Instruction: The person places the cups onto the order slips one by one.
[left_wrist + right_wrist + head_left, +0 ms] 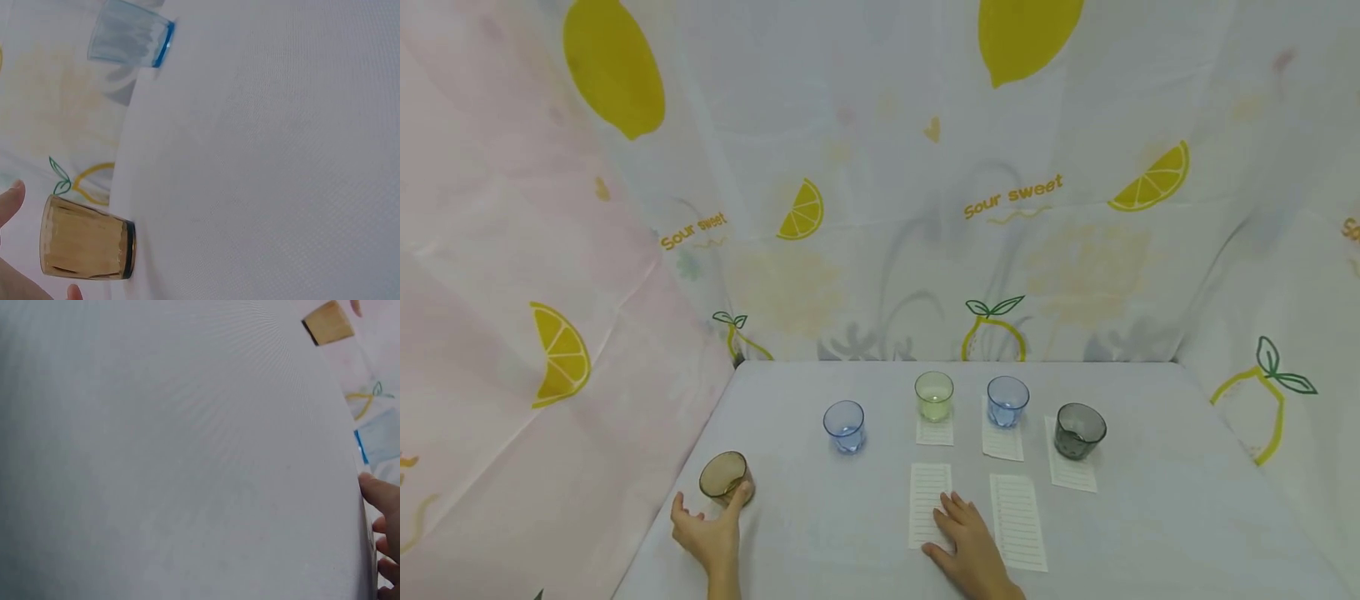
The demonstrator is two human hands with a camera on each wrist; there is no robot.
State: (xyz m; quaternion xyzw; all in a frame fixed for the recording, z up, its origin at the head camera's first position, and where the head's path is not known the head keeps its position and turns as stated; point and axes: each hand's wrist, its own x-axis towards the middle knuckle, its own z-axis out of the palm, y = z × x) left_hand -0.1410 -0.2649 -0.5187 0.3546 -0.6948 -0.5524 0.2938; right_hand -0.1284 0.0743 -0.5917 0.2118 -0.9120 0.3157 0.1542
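An amber glass point(724, 477) stands upright at the left of the table. My left hand point(709, 533) is just in front of it, thumb and fingers spread apart, the thumb overlapping the glass's lower side in the head view. In the left wrist view, the fingertips point(14, 190) show around the amber glass point(84, 240) with a gap to it. My right hand point(967, 546) rests on the table, its relaxed fingers over the edge of a lined paper slip point(927, 504). Another lined slip point(1018, 522) lies right beside that hand.
A blue glass point(845, 427) stands on the cloth between the hands, farther back. At the back right, a green glass point(934, 397), a second blue glass point(1007, 402) and a grey glass point(1079, 432) stand on lined slips. Lemon-printed curtains point(880, 167) enclose the table.
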